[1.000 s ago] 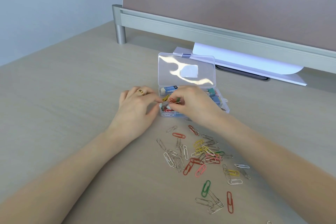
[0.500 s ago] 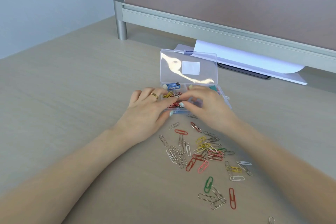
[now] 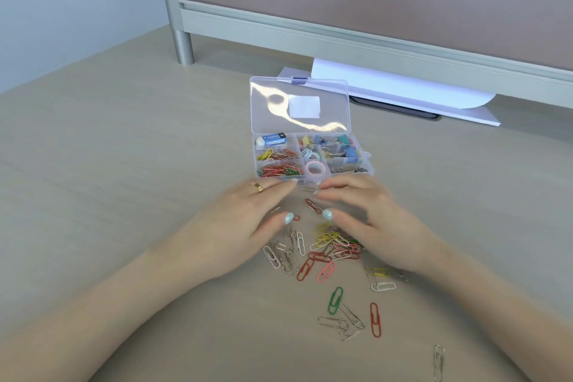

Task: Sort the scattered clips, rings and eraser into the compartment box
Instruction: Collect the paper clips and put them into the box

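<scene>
The clear compartment box point(image 3: 369, 164) stands open on the desk, its lid point(image 3: 299, 105) tilted back. Inside lie a blue-sleeved eraser point(image 3: 270, 140), coloured paper clips point(image 3: 279, 170), rings point(image 3: 313, 168) and binder clips point(image 3: 336, 146). A scatter of coloured paper clips point(image 3: 328, 245) lies on the desk in front of the box. My left hand point(image 3: 245, 220) and my right hand point(image 3: 362, 214) hover palm down just in front of the box, over the far end of the scatter, with relaxed fingers that hold nothing. A red clip point(image 3: 313, 205) lies between the two thumbs.
A grey partition rail point(image 3: 341, 37) on a metal post point(image 3: 183, 40) runs along the back. White paper sheets point(image 3: 403, 93) stick out under it behind the box. More loose clips point(image 3: 350, 316) lie near the front, one silver clip point(image 3: 438, 361) far right.
Both hands have drawn back from inside the box toward me and now hover over the scattered clips. The box's compartments have come into full view.
</scene>
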A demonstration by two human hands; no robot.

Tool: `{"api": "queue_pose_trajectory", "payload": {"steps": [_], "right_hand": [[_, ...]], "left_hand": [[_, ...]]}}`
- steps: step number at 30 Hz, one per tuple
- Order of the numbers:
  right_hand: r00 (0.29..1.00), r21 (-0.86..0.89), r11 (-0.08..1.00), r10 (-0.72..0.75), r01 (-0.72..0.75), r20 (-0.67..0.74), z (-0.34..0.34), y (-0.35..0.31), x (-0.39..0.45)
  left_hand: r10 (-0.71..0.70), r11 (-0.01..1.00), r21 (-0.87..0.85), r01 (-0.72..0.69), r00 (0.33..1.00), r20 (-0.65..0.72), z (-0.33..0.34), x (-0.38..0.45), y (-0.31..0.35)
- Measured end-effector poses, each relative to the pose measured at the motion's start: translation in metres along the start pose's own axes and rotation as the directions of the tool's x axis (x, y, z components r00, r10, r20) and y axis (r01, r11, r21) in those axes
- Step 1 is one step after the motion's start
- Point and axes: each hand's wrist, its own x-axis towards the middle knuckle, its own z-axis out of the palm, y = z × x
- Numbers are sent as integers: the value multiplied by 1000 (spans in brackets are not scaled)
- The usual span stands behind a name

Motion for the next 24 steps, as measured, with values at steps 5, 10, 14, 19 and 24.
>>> {"api": "queue_pose_trajectory", "payload": {"steps": [5,10,14,19,24], "right_hand": [[971,-26,999,-21,29,239,-2,5,-30],[978,120,993,-21,-4,205,-5,-3,-45],[987,136,978,154,-158,38,-8,8,-58],[963,84,959,268,-269,17,-11,25,-41],[984,-13,991,131,-130,117,-8,21,-41]], "left_hand": [[-32,997,76,4,928,372,14,-12,8],[13,1000,-12,-9,919,395,12,-9,22],[-34,999,-9,38,950,309,18,5,22],[-37,999,28,32,970,242,26,15,23],[0,998,-63,22,944,331,18,6,30]]}}
